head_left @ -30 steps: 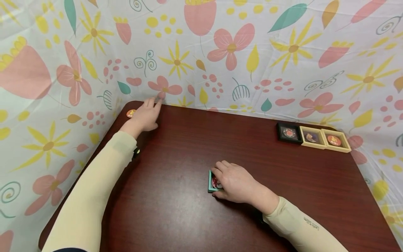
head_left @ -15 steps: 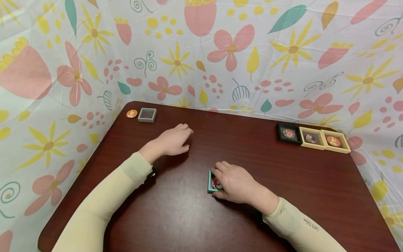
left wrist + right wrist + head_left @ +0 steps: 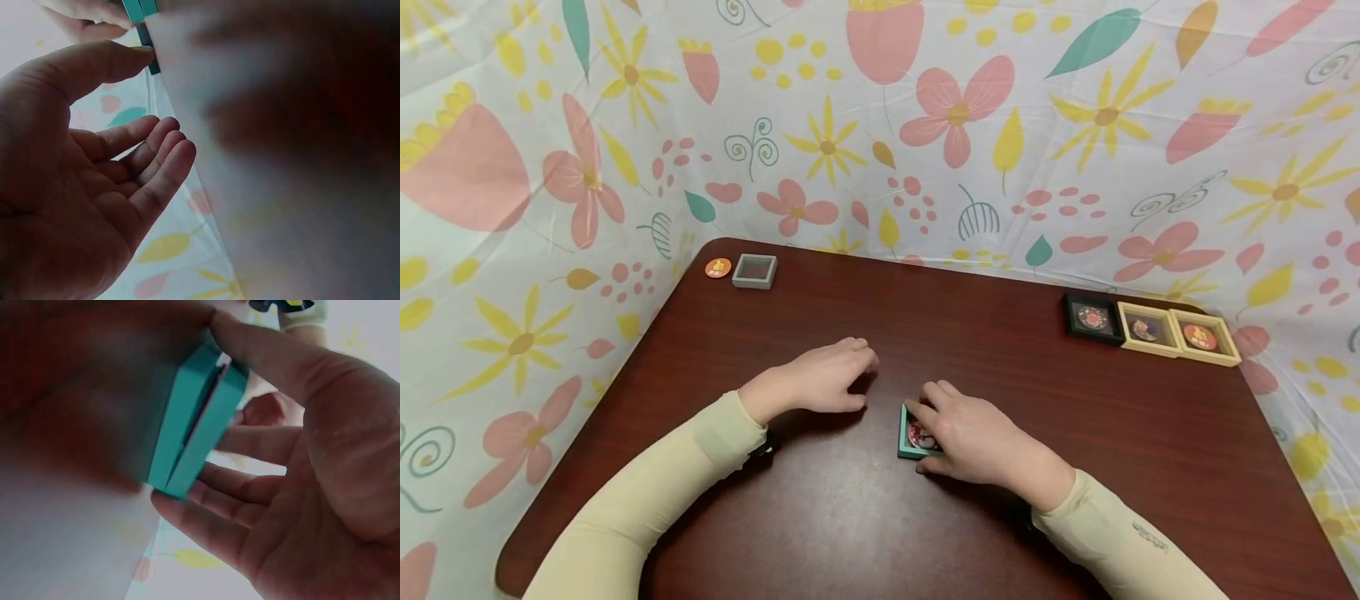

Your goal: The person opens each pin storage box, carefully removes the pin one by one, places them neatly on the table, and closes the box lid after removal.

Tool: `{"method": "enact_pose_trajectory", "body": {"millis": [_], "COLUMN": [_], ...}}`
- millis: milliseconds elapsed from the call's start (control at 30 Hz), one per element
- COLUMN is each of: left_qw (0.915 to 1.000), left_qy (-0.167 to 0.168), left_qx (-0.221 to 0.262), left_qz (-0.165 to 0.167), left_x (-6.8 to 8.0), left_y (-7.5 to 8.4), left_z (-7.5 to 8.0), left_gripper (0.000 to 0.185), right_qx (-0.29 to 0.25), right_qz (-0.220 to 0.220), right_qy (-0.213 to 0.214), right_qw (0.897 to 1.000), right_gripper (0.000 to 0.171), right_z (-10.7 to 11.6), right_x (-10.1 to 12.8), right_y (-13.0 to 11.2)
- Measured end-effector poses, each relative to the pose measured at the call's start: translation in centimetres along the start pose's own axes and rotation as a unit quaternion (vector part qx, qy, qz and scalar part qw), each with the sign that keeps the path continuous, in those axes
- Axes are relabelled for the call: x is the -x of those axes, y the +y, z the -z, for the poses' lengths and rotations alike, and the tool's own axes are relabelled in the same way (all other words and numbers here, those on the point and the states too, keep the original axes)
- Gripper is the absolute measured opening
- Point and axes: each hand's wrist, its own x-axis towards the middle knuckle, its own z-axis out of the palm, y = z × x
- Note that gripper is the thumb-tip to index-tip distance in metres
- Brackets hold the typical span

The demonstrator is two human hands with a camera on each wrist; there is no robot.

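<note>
A teal square display frame (image 3: pixel 907 450) lies on the table near its middle, with a round red-and-white badge (image 3: pixel 920 435) inside. My right hand (image 3: pixel 973 437) holds the frame by its edges, thumb on one side and fingers on the other, covering part of it. In the right wrist view, the frame (image 3: pixel 209 440) shows two layers with a narrow gap between them. My left hand (image 3: pixel 827 375) hovers over or rests on the table just left of the frame, apart from it. Its fingers are loosely bent around nothing, as the left wrist view also shows.
At the far left corner lie an orange round badge (image 3: pixel 718 267) and a grey square frame (image 3: pixel 754 283). Far right, a black frame (image 3: pixel 1094 337) and two cream frames (image 3: pixel 1150 350) stand in a row, each with a badge. A flowered cloth (image 3: pixel 865 125) encloses the table's back and left.
My left hand has come from the far left corner, off the grey frame, toward the middle beside the teal frame. My right hand has stayed on the teal frame.
</note>
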Motion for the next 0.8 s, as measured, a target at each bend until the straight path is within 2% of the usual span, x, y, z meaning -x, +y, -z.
{"method": "enact_pose_trajectory", "body": {"millis": [133, 233, 533, 800], "left_qw": [0.9991, 0.9979, 0.9972, 0.9977], "left_qy": [-0.011, -0.028, -0.053, -0.054], "left_qx": [0.039, 0.054, 0.045, 0.015], "left_qz": [-0.015, -0.021, -0.029, -0.038], "left_x": [0.0, 0.0, -0.3, -0.8], "left_y": [0.6, 1.3, 3.5, 4.7], "left_z": [-0.5, -0.8, -1.5, -1.8], "left_gripper": [0.042, 0.048, 0.077, 0.077], "right_qx": [-0.029, -0.048, -0.05, -0.068], "right_qz": [-0.006, -0.007, -0.005, -0.024], "right_qy": [-0.027, -0.042, -0.035, -0.021], "right_qw": [0.999, 0.998, 0.998, 0.997], "right_gripper": [0.086, 0.087, 0.087, 0.081], "right_z": [0.2, 0.3, 0.1, 0.2], "right_x": [0.5, 0.9, 1.2, 1.0], "right_y": [0.4, 0.6, 1.1, 1.1]}}
